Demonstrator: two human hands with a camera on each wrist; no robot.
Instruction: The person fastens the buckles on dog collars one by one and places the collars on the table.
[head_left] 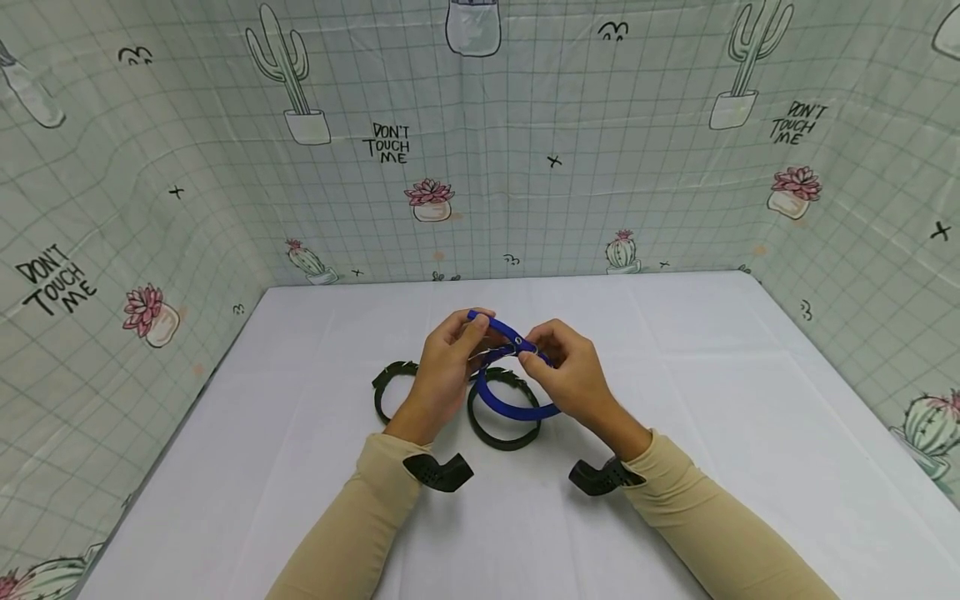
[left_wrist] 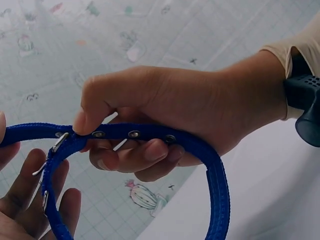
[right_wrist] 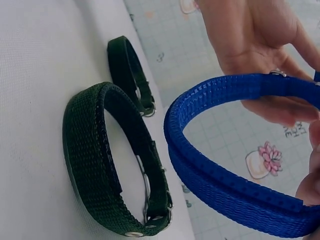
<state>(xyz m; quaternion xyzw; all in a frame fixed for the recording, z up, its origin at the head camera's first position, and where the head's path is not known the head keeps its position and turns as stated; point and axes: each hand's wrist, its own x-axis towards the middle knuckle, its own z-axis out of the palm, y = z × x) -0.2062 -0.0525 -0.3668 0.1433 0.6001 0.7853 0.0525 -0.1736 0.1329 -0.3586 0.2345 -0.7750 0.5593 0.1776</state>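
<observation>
A blue webbing collar [head_left: 517, 412] is held up in both hands, bent into a loop. My left hand [head_left: 450, 358] pinches the strap's free end between thumb and finger, its other fingers spread loosely beside the metal buckle [left_wrist: 60, 142]. With thumb and fingers my right hand [head_left: 573, 375] grips the strap close to the buckle, beside a row of metal eyelets [left_wrist: 134, 134]. The strap passes through the buckle. Beneath the hands lies a dark green collar [right_wrist: 82, 155], looped. A second dark green collar [right_wrist: 120, 65] lies farther left, partly hidden by my left hand in the head view.
A white cloth covers the table [head_left: 225, 467]. Behind and at both sides rises a grid-patterned curtain [head_left: 525, 108] printed with cacti. Each wrist carries a black camera mount [head_left: 442, 473] over a beige sleeve [head_left: 352, 517].
</observation>
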